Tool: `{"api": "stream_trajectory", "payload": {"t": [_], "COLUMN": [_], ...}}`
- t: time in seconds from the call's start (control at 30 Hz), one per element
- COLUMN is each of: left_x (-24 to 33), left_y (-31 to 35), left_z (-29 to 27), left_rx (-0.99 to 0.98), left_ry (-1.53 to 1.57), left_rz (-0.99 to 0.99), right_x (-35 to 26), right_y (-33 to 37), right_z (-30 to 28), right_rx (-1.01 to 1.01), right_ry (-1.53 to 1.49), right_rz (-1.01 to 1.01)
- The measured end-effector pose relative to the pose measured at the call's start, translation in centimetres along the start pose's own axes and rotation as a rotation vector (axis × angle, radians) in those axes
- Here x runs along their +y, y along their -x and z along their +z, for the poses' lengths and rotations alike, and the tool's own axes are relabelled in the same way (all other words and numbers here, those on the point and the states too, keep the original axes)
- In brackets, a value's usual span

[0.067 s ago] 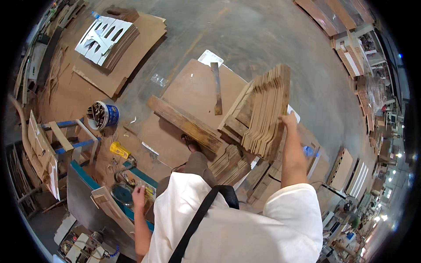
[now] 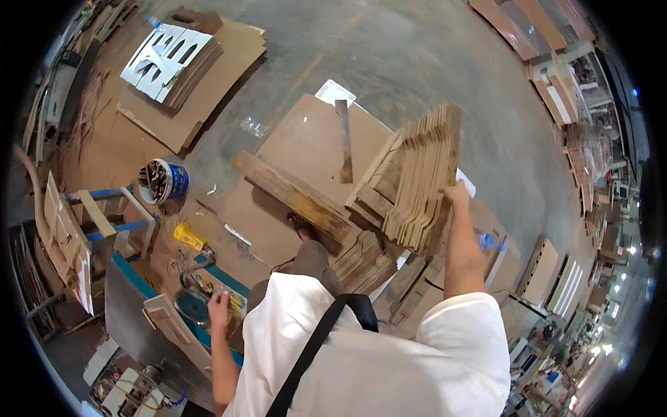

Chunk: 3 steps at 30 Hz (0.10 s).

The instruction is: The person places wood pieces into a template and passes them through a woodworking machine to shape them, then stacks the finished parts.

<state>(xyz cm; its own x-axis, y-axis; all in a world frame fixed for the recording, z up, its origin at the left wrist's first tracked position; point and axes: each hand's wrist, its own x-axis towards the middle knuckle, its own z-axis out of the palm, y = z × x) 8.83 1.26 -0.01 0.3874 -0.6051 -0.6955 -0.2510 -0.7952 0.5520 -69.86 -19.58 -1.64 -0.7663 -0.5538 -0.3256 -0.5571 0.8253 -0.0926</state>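
My right hand (image 2: pixel 456 196) grips the right edge of a wooden board, the outermost of a stack of curved-edge wooden boards (image 2: pixel 420 184) leaning upright. Its thumb lies over the board's edge; the other fingers are mostly hidden. My left hand (image 2: pixel 219 306) is closed, its fingers curled, beside a teal-edged bench (image 2: pixel 227 278) with a round dark disc (image 2: pixel 192 306) and small yellow items (image 2: pixel 237 304). Whatever it holds, if anything, is hidden. More shaped boards (image 2: pixel 361 260) lie in a lower pile in front of me.
A thick wooden beam (image 2: pixel 295 194) crosses the brown floor sheet (image 2: pixel 292 139) by my foot. A narrow wood strip (image 2: pixel 344 139) lies beyond it. At left stand a bucket of scraps (image 2: pixel 178 182), a yellow tool (image 2: pixel 187 236), and white cut-out panels (image 2: pixel 167 62) stacked on cardboard.
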Motion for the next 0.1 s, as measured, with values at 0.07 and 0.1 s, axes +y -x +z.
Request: {"api": "stream_trajectory", "payload": {"t": [0.07,0.1], "left_x": [0.1,0.9], "left_y": [-0.8,-1.3], "left_z": [0.5,0.7], "left_rx": [-0.025,-0.047], "left_ry": [-0.014,-0.034], "left_rz": [0.047,0.089], "right_x": [0.9,-0.3], "right_y": [0.6,0.5], "right_z": [1.4,2.0], "right_rx": [-0.06,-0.073], "right_ry": [0.023,0.024], "right_rz": [0.059,0.037]}}
